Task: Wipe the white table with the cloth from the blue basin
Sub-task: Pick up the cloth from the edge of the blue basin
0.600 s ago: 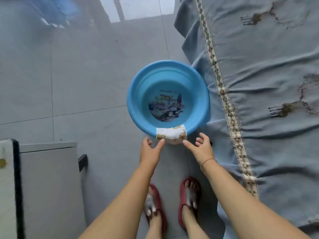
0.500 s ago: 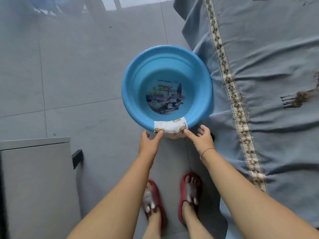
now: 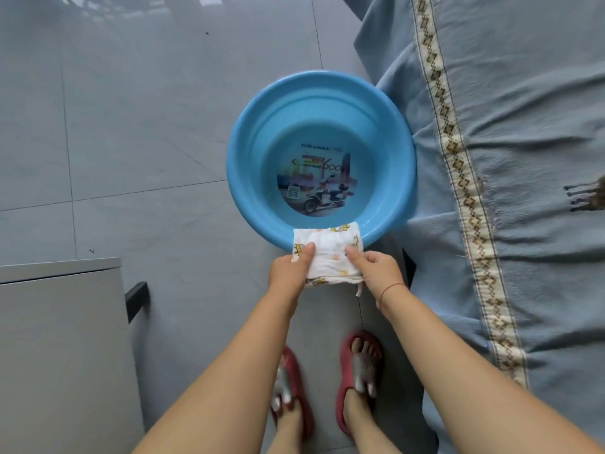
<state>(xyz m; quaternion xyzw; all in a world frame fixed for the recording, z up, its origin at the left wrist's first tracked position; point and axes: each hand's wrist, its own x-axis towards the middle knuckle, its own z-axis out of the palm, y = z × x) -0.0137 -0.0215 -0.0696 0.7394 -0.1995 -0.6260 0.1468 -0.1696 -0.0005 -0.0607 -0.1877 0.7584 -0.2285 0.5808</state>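
Observation:
A round blue basin (image 3: 255, 142) stands on the grey tiled floor, with a printed picture on its bottom. A white cloth (image 3: 327, 250) with small yellow prints hangs folded over the basin's near rim. My left hand (image 3: 289, 270) pinches the cloth's left side, thumb on top. My right hand (image 3: 379, 271) grips its right side the same way. Both hands hold it just in front of the rim. The white table is a pale flat surface (image 3: 59, 355) at the lower left.
A blue-grey bedspread (image 3: 523, 158) with a patterned border drapes down on the right, touching the basin. A dark handle (image 3: 137, 299) sticks out from the table's side. My feet in red slippers (image 3: 358, 378) stand below the hands on open floor.
Both hands have closed onto the cloth, where before the fingertips only touched its edges. The view has moved closer to the basin.

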